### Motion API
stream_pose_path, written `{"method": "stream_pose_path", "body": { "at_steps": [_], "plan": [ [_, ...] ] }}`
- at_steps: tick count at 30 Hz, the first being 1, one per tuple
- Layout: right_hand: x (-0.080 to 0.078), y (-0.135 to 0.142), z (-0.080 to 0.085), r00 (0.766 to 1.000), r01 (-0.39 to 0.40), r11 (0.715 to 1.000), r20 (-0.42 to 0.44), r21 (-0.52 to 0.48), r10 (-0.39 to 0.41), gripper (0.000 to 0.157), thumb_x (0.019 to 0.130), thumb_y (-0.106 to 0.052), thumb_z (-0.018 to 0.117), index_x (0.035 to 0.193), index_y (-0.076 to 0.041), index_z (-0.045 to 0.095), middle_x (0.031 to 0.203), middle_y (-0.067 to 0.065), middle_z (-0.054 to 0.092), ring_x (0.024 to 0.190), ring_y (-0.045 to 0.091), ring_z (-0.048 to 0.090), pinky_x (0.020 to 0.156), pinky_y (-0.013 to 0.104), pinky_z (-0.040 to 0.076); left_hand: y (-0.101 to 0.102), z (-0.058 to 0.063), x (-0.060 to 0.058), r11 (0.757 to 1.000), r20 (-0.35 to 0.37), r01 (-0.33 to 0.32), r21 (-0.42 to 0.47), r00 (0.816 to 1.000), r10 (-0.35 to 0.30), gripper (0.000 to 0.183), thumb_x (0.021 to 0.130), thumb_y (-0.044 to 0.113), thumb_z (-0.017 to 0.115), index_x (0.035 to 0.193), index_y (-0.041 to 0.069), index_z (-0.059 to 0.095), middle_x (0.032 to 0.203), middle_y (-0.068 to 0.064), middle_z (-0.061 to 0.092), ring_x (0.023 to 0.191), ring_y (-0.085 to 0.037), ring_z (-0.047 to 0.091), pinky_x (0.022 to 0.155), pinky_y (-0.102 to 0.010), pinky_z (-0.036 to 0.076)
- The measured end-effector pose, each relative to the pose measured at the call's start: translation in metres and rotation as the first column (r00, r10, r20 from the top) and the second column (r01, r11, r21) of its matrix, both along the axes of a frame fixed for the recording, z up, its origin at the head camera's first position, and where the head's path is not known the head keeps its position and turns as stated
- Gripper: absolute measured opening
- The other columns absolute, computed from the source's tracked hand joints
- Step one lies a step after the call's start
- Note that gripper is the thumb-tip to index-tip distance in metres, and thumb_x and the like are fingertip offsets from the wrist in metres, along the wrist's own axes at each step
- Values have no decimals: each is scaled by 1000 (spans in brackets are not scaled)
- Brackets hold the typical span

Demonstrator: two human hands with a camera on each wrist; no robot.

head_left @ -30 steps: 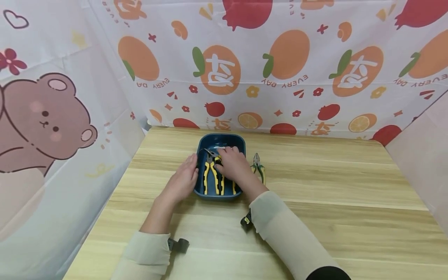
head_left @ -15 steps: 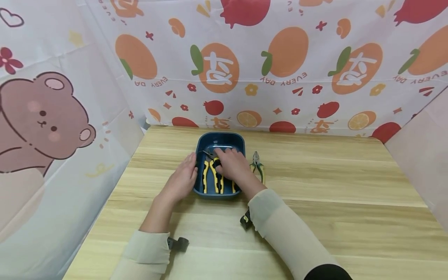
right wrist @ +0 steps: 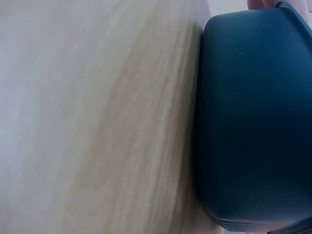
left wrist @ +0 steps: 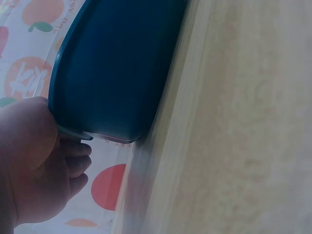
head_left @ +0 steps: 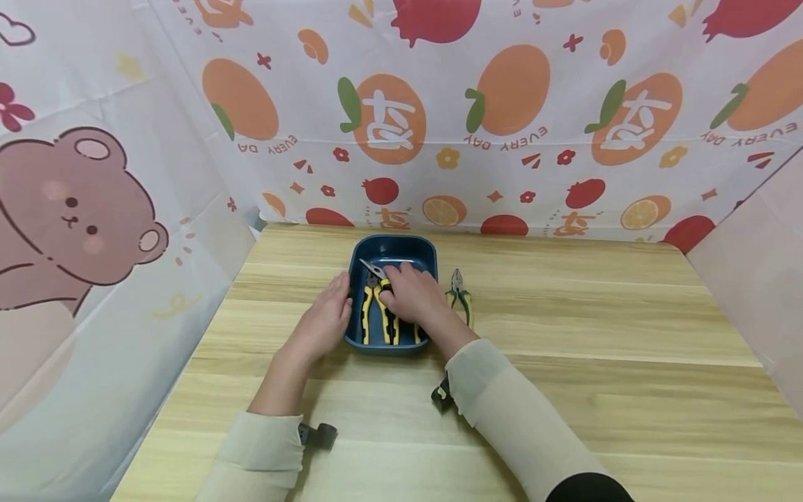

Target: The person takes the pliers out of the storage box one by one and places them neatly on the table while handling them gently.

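Observation:
A dark blue box (head_left: 392, 351) stands on the table, holding several pliers with yellow and black handles. My left hand (head_left: 321, 317) rests along the box's left side with its fingers fairly straight; the left wrist view shows that hand (left wrist: 36, 165) beside the box wall (left wrist: 112, 73). My right hand (head_left: 415, 296) reaches over the right rim and grips a pair of long-nose pliers (head_left: 375, 270), whose pointed nose sticks out to the left; its handles are mostly hidden by the hand. Below lie other yellow-handled pliers (head_left: 366, 321) in the box.
Just right of the box, another pair of pliers (head_left: 465, 303) with green and yellow handles lies on the wooden table (head_left: 596, 362). A fruit-print cloth (head_left: 502, 160) hangs behind the table's back edge, and a bear-print cloth (head_left: 125, 348) hangs at the left.
The long-nose pliers' nose has swung up and shows more clearly above the other pliers. My right hand has shifted slightly in the box; the left hand stays at its side.

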State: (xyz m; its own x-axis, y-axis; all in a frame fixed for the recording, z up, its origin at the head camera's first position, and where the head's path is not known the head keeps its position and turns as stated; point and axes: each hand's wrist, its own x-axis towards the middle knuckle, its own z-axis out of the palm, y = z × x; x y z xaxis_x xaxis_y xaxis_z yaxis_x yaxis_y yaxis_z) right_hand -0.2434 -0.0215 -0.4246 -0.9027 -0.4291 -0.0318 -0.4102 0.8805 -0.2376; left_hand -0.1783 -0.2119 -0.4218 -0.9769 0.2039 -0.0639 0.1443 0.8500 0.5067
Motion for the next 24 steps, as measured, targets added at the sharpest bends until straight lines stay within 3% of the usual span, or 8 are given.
{"method": "stream_pose_path", "body": {
  "at_steps": [9, 15, 24],
  "plan": [
    [2, 4, 2, 1000, 22, 997, 10, -69, -22, 53, 94, -46, 56, 141, -21, 51, 132, 7, 57, 103, 21, 57, 99, 43, 52, 1, 0, 0, 1000, -3, 0, -1, 1000, 0, 58, 107, 23, 32, 157, 2, 11, 165, -14, 12, 153, -30, 11, 124, -50, 16],
    [4, 7, 5, 997, 71, 983, 11, -167, -70, 58, 90, -44, 61, 141, -17, 52, 135, 8, 58, 108, 22, 59, 99, 43, 53, 1, 0, 0, 1000, -9, -5, -5, 1000, 5, 58, 107, 22, 32, 157, 2, 11, 165, -14, 12, 153, -31, 12, 124, -50, 16],
    [9, 10, 4, 988, 130, 922, -32, -365, -152, 54, 85, -38, 70, 131, -12, 62, 129, 8, 63, 110, 23, 62, 96, 40, 55, 1, -3, -1, 1000, -34, -4, 2, 999, 4, 58, 106, 21, 33, 157, 1, 13, 164, -16, 15, 152, -32, 14, 124, -50, 17]
  ]
}}
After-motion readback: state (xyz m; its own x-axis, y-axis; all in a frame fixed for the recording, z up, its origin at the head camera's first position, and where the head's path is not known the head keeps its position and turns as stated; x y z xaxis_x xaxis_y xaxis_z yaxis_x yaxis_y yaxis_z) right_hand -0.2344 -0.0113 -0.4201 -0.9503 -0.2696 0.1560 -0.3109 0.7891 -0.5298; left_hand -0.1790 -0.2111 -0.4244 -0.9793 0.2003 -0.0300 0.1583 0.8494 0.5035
